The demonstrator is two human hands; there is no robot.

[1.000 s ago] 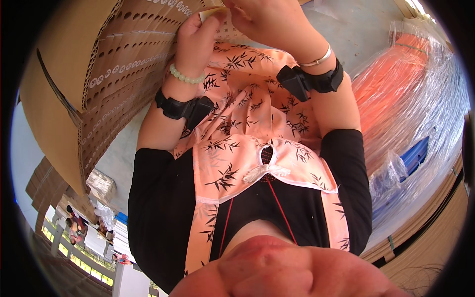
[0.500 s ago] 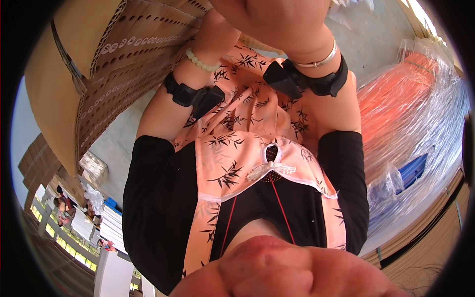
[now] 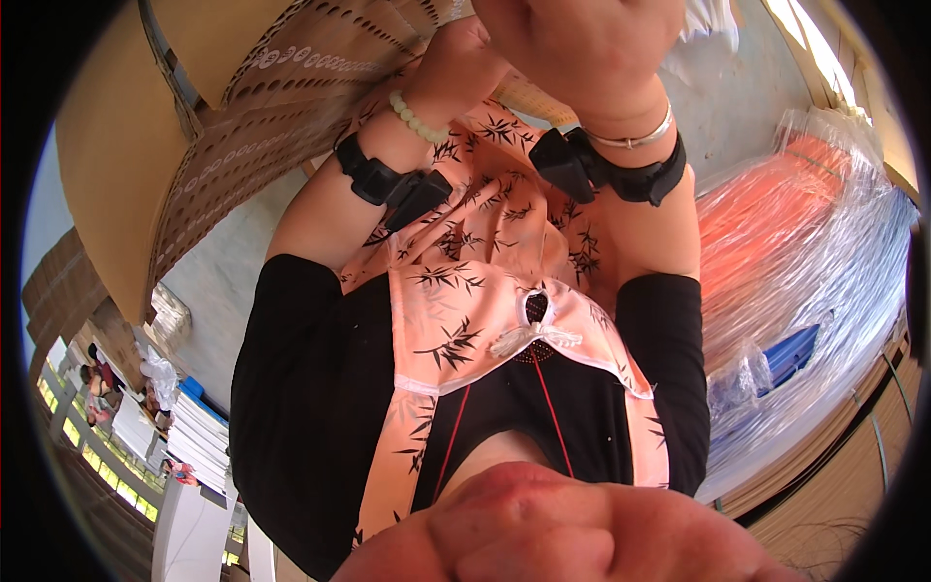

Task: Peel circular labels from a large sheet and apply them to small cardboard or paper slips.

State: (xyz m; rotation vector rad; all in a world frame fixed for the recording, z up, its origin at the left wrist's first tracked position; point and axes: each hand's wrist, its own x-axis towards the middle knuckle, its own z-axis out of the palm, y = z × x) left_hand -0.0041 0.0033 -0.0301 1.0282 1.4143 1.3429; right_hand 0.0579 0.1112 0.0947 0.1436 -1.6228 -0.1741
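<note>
1. Card stack (image 3: 291, 107): brown corrugated sheets punched with rows of round holes, some holes ringed in white. The sheets lie layered, their fluted edges exposed along the side.
2. Location: the stack fills the upper left of the view, just beside the left forearm and above the grey floor (image 3: 218, 301).
3. Axis: the long axis of the stack runs diagonally, from the top centre of the view down toward the lower left. The hole rows follow the same line.
4. Left hand (image 3: 461, 58): raised at the top edge, against the punched face of the stack. The fingers are cut off by the frame; whether they are closed on anything cannot be told. The wrist carries a pale bead bracelet (image 3: 417, 118) and a black strap (image 3: 393, 186).
5. Right hand (image 3: 582, 48): raised just beside the left, back of the hand toward the camera, fingers curled inward. What they hold, if anything, is hidden. The wrist carries a metal bangle (image 3: 635, 136) and a black strap (image 3: 621, 170).
6. Containers: clear plastic wrap (image 3: 815, 242) at the right encloses an orange bundle (image 3: 766, 213) and, lower down, a blue item (image 3: 790, 354).
7. Lower left: white sheet stacks (image 3: 199, 441), well apart from the hands.
</note>
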